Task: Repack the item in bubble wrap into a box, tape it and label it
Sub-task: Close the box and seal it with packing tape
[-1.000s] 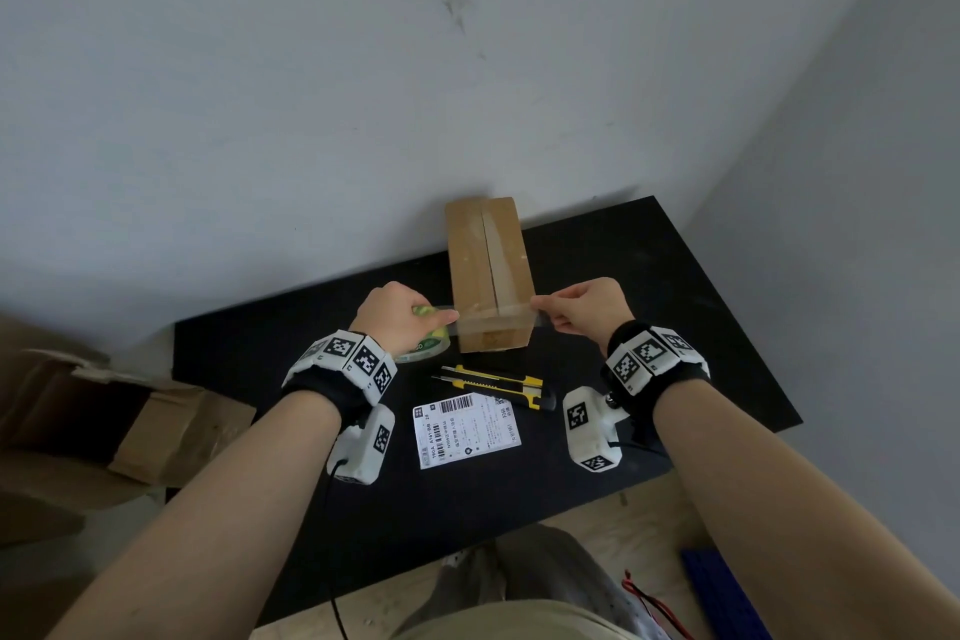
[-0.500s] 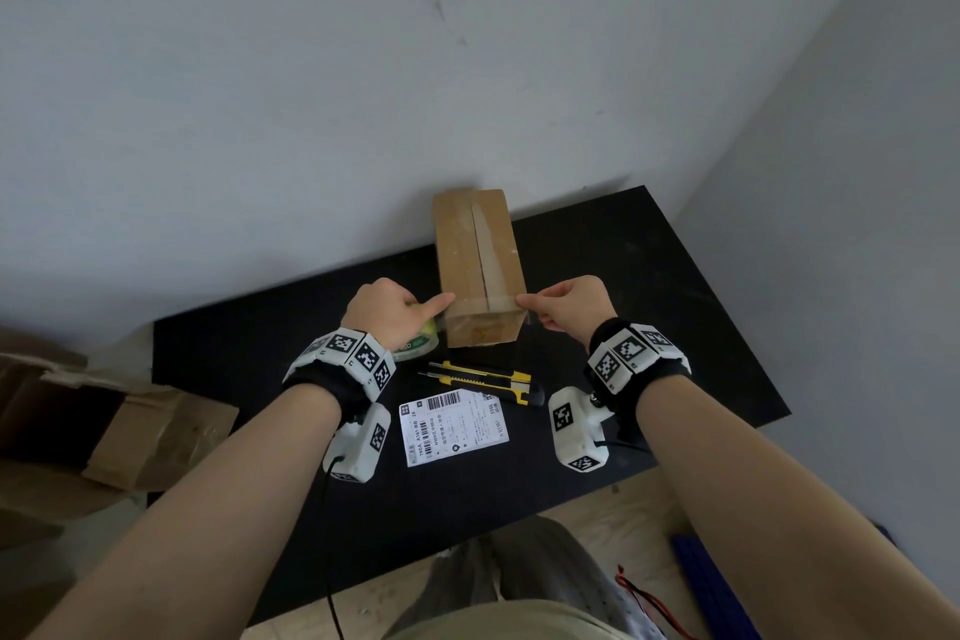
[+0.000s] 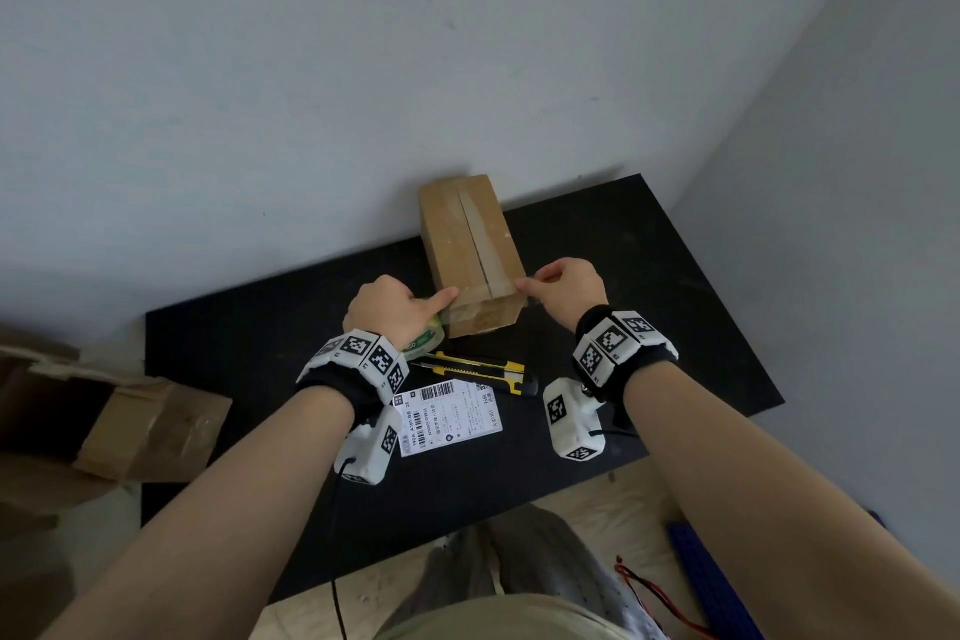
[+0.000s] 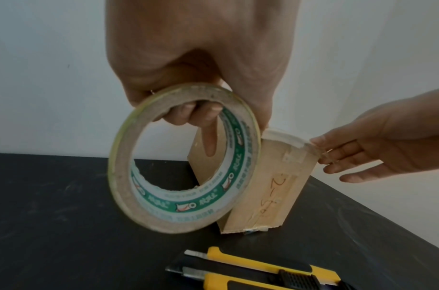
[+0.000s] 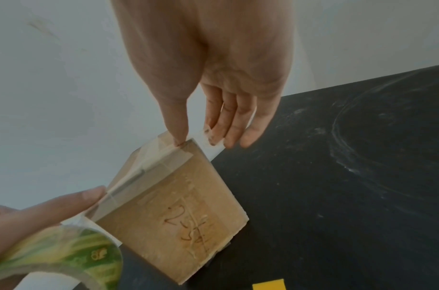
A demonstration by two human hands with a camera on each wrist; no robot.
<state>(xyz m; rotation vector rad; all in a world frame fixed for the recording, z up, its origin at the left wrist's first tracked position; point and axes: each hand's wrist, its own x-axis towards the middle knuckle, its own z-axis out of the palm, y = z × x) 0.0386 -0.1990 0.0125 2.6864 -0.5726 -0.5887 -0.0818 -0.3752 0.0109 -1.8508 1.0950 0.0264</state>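
Whereas a second earlier the strip had hung stretched in the air above the near end, it now lay down across the top of the box [image 3: 470,252], which stood lengthwise on the black bench [image 3: 675,307] with its far end against the wall. The left hand [image 3: 387,309] had its fingers [image 4: 188,113] hooked through the tape roll [image 4: 183,159] while its forefinger pressed the strip at the box's left edge. The right hand [image 3: 563,288] pinched the free tape end [image 5: 209,135] just over the right edge, its other fingers loosely extended. To my eye the cross-band was landing, so cutting should come next. The knife [image 3: 480,372] and the label [image 3: 449,416] lay untouched nearby.
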